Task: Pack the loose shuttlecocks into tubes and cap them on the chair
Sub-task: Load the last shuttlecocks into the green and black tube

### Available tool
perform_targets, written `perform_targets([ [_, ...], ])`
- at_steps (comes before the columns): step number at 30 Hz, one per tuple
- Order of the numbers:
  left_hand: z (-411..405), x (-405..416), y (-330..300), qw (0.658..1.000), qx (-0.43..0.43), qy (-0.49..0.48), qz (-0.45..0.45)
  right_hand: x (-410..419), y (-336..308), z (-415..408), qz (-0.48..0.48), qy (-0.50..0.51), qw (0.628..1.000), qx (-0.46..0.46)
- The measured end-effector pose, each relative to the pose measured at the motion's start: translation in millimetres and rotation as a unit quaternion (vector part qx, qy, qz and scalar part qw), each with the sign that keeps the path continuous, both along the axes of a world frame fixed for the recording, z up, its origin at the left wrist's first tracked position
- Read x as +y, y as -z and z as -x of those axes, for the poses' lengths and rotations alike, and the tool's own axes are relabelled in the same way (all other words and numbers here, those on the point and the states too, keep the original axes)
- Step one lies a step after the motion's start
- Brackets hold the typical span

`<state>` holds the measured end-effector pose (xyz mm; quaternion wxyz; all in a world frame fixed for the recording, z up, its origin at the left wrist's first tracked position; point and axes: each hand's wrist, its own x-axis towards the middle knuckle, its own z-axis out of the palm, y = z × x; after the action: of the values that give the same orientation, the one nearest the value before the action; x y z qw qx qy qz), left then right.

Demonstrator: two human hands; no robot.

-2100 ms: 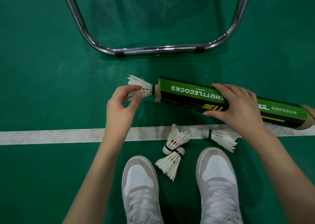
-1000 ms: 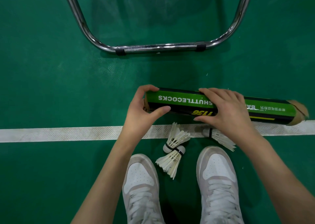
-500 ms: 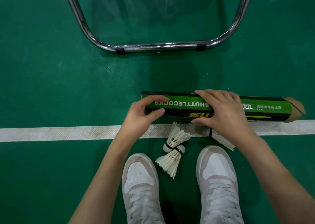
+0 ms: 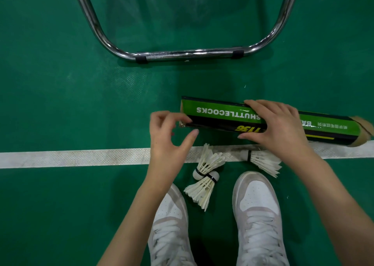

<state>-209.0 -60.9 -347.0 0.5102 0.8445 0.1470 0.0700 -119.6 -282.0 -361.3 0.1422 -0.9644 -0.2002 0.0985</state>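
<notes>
A green and black shuttlecock tube [image 4: 218, 115] lies level just above the floor, its open mouth pointing left. My right hand [image 4: 277, 128] grips it round the middle from above. My left hand [image 4: 170, 142] hovers at the mouth with loosely curved fingers and holds nothing; its index fingertip touches the tube's rim. Three loose white shuttlecocks lie on the floor below the tube: one [image 4: 210, 160] on the white line, one [image 4: 200, 191] between my shoes, and one [image 4: 263, 161] partly under my right wrist. No cap is in view.
The chrome base bar of the chair [image 4: 190, 53] crosses the green floor beyond the tube. A white court line [image 4: 81, 157] runs left to right under my hands. My two white shoes [image 4: 172, 225] [image 4: 259, 215] stand at the bottom.
The shuttlecock at the tube's mouth has gone inside. My left hand then came off the tube's end and drew back to the left. The tube shifted slightly right.
</notes>
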Motion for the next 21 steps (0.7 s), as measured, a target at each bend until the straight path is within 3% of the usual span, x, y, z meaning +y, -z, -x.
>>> perform_targets([
  [3, -0.7, -7.2, -1.9, 0.987, 0.049, 0.150, -0.017, -8.3, 0.3, 1.5, 0.004, 0.013, 1.000, 0.005],
  [6, -2.7, -12.3, 6.3, 0.946, 0.111, 0.274, -0.131, -13.9, 2.9, 3.4, 0.006, 0.013, 1.000, 0.001],
  [9, -3.1, -14.6, 16.6, 0.901, 0.151, 0.338, -0.227, -15.4, 5.1, 4.7, 0.007, 0.009, 1.000, -0.003],
  [16, -4.6, -9.3, 27.8, 0.919, 0.145, 0.292, -0.223, -14.3, 6.8, 5.5, 0.006, 0.004, 1.000, -0.005],
  [21, -4.5, 12.4, 19.9, 0.952, 0.178, 0.205, -0.141, -16.1, 3.9, 3.7, -0.002, 0.013, 1.000, -0.005],
])
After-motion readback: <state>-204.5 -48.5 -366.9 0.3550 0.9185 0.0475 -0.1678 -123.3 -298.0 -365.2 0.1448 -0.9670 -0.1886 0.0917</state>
